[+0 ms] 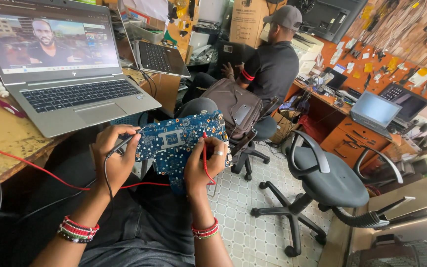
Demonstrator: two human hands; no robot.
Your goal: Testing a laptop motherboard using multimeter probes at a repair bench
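A blue circuit board rests over my lap, tilted toward me. My left hand grips its left edge and pinches a black test probe with a black lead against the board. My right hand supports the board's lower right part and holds a red test probe, tip touching the board near its right side. The red lead runs left across my lap and the desk. Both wrists carry beaded bracelets.
An open silver laptop sits on the worn wooden desk at my left. A grey office chair stands on the tiled floor at right. A person in a cap sits ahead, back turned, beside a cluttered orange workbench.
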